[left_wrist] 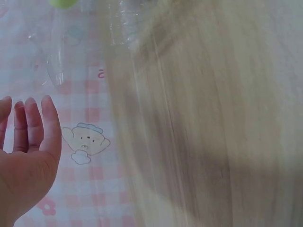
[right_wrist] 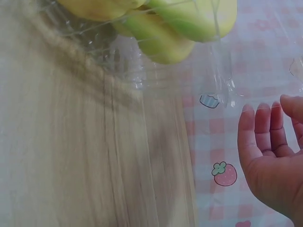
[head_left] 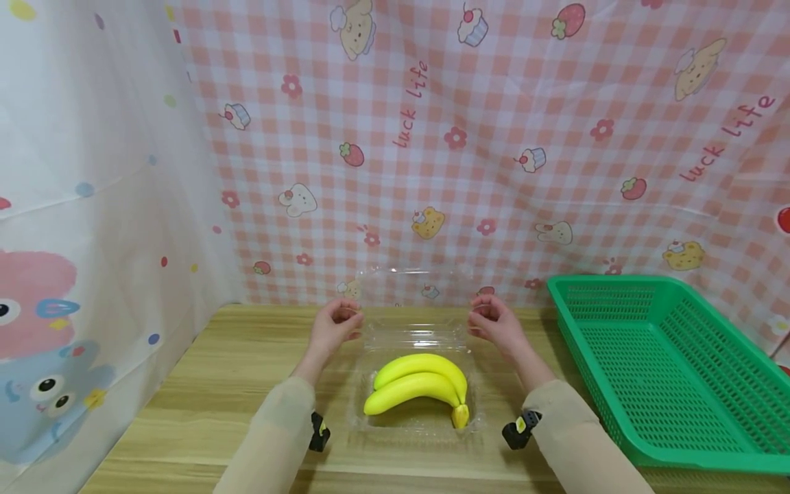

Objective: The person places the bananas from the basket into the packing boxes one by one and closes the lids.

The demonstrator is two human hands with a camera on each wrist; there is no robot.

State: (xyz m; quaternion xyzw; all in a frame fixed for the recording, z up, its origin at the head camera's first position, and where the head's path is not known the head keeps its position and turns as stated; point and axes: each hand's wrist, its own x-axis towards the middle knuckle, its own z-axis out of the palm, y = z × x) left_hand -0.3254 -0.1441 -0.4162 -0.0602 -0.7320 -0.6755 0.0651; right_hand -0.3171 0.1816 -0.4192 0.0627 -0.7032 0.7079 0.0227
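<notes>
A clear plastic clamshell box (head_left: 364, 427) lies open on the table, its transparent lid (head_left: 420, 274) raised at the back. Two yellow bananas (head_left: 420, 391), joined at the stem, rest in its base; the right wrist view also shows the bananas (right_wrist: 189, 23) through the plastic. My left hand (head_left: 333, 326) pinches the lid's left side with bent fingers. On the opposite side my right hand (head_left: 496, 326) pinches the lid's right edge; in the right wrist view, its fingertips (right_wrist: 262, 108) meet the thin plastic.
A green perforated basket (head_left: 592, 384) stands on the right of the wooden table (head_left: 204, 384). Behind the table hangs a pink checked cloth (head_left: 382, 185), close to the raised lid. A white patterned curtain (head_left: 123, 206) borders the left side.
</notes>
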